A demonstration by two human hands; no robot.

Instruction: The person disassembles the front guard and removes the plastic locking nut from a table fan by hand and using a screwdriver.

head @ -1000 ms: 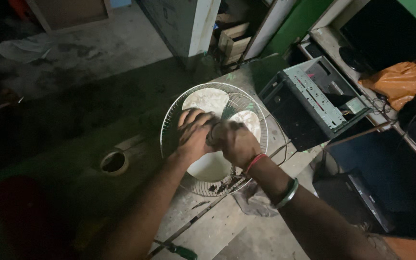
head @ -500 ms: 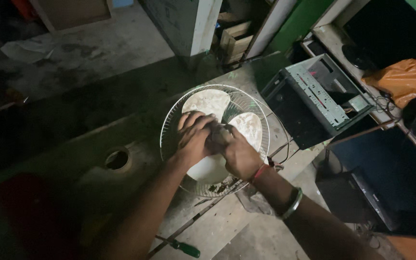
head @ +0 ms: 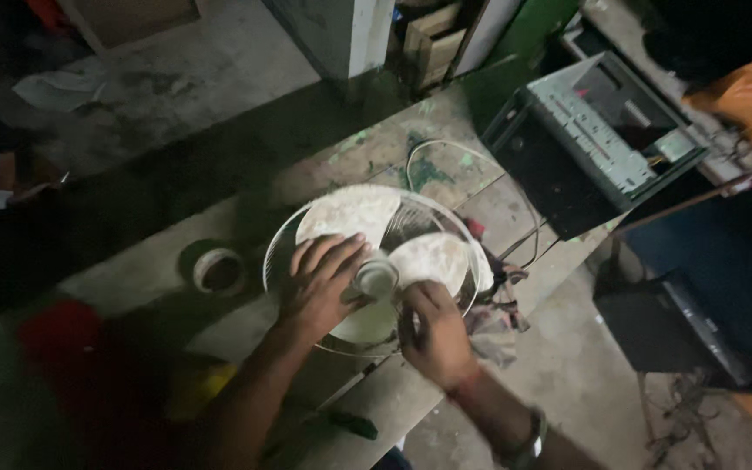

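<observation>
Here, on the worn workbench (head: 446, 130) lies a table fan (head: 393, 235), face up: dusty pale blades inside a round wire guard, grey hub at its middle. The left hand (head: 319, 283) rests spread on a blade; the right hand (head: 435, 331) pinches the guard's near rim.

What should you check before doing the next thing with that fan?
1. Left hand lies flat on the fan blades, steadying them: ok.
2. Right hand is beside the hub cap; whether it grips the cap: cannot tell.
3. Wire guard sits flat on the workbench: ok.
4. Fan cord loops over the bench; plugged in or not: cannot tell.
5. Tape roll lies apart from the guard, out of the way: ok.
6. Screwdriver lies near the bench edge, within easy reach: ok.
</observation>
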